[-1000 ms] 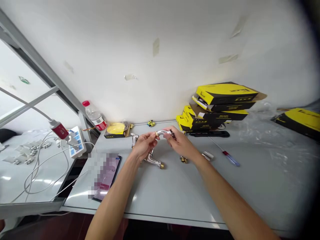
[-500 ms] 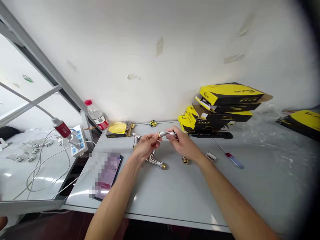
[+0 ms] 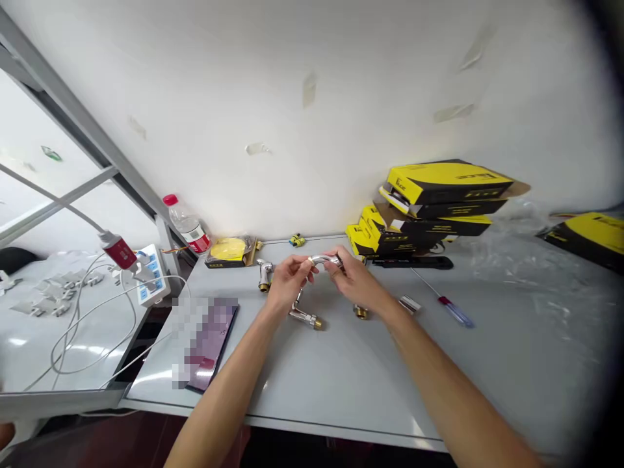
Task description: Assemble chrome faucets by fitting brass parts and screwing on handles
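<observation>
Above the table, a curved chrome faucet spout [image 3: 322, 259] is held between both my hands. My right hand [image 3: 351, 276] is closed around its right end. The fingers of my left hand [image 3: 288, 281] pinch its left end, where a small yellowish ring shows; my fingertips partly hide this spot. Just left of that hand lies a chrome elbow fitting [image 3: 264, 274] with a brass end. Below the spout, a chrome faucet piece with a brass threaded end [image 3: 307, 318] rests on the table, partly covered by my left hand. A brass fitting [image 3: 361, 312] lies under my right wrist.
Yellow-and-black boxes [image 3: 429, 214] are stacked at the back right, near a screwdriver [image 3: 455, 312] and clear plastic wrap [image 3: 531, 279]. A phone [image 3: 214, 344] lies left, with a bottle [image 3: 188, 224], small open box [image 3: 229, 252], and power strip with cables [image 3: 153, 276] beyond.
My left hand has shifted its grip slightly at the spout's left end, so more of the elbow fitting shows. The right hand stays in nearly the same place.
</observation>
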Action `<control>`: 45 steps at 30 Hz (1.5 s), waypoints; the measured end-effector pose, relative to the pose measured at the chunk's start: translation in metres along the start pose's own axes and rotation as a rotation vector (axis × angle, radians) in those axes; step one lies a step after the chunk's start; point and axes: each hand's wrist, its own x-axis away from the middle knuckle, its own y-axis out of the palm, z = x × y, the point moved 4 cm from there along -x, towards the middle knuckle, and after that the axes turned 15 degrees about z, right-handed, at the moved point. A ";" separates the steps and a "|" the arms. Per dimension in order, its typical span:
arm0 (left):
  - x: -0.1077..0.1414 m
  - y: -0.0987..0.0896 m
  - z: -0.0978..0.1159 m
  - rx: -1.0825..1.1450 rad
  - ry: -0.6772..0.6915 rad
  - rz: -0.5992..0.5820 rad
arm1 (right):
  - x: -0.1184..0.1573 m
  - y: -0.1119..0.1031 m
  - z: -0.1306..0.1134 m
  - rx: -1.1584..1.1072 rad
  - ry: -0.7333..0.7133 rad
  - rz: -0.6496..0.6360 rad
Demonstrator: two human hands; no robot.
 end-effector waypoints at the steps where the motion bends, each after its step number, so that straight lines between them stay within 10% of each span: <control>1: 0.000 0.000 0.001 -0.024 0.049 0.000 | 0.001 0.001 0.002 -0.034 0.021 -0.024; 10: 0.000 -0.004 0.004 -0.221 0.384 0.080 | 0.007 0.019 0.009 -0.407 0.308 -0.089; 16: -0.002 -0.002 0.000 -0.239 0.288 0.071 | 0.010 0.025 0.012 -0.475 0.443 -0.100; 24: -0.006 -0.005 -0.009 0.007 -0.063 0.005 | 0.004 0.017 0.014 -0.223 0.178 -0.116; 33: -0.002 -0.006 0.013 -0.222 0.406 0.141 | 0.009 0.025 0.005 -0.410 0.278 -0.036; 45: -0.005 -0.009 0.017 -0.305 0.326 0.059 | 0.003 0.017 0.010 -0.271 0.178 -0.072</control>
